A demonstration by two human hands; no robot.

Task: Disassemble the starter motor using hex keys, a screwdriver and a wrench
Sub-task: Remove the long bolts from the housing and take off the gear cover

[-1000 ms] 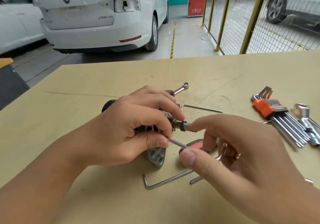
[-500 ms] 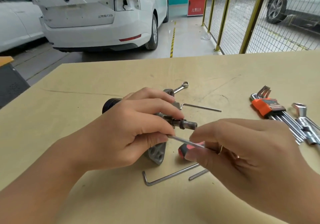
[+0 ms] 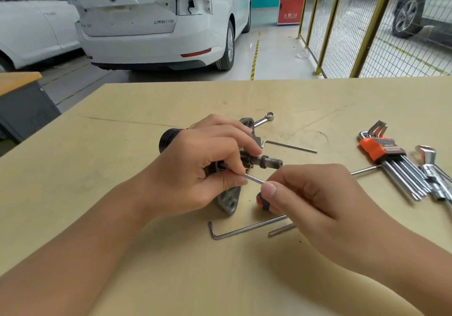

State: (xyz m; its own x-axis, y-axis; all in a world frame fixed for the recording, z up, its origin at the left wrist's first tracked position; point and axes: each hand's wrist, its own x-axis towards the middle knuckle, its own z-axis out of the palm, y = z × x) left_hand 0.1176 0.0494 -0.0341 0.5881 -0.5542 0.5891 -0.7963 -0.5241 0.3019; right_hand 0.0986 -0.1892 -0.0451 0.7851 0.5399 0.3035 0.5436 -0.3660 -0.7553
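Beige bench [image 3: 122, 279] fills the lower view, its near part bare apart from the two forearms crossing it from the near edge. Just beyond the bare stretch, a long hex key [image 3: 244, 230] lies flat, with the end of a shorter one [image 3: 281, 230] beside it, partly under the right hand [image 3: 325, 208]. That hand's fingers [image 3: 269, 189] pinch a thin metal shaft [image 3: 255, 180], which runs up-left to the starter motor [image 3: 227, 166]; a red and black screwdriver handle [image 3: 261, 200] shows just under the thumb. The left hand [image 3: 195, 169] has its fingers curled round the motor near the middle of the bench, holding it steady; the motor's grey flange [image 3: 228, 202] pokes out below the hand and its black end [image 3: 168, 139] to the left. A dark shaft end [image 3: 270, 163] juts out to the right.

Beyond the motor lie a wrench [image 3: 264, 119] and a slim hex key [image 3: 288, 145]. Toward the right edge sits a hex key set [image 3: 391, 161] in an orange holder, touching a bright metal tool [image 3: 433, 169] at the frame's edge. Open bench stretches left of the motor and behind it to the far edge.

Past the far edge stand a white car [image 3: 156, 22] and a yellow mesh fence [image 3: 342, 22].
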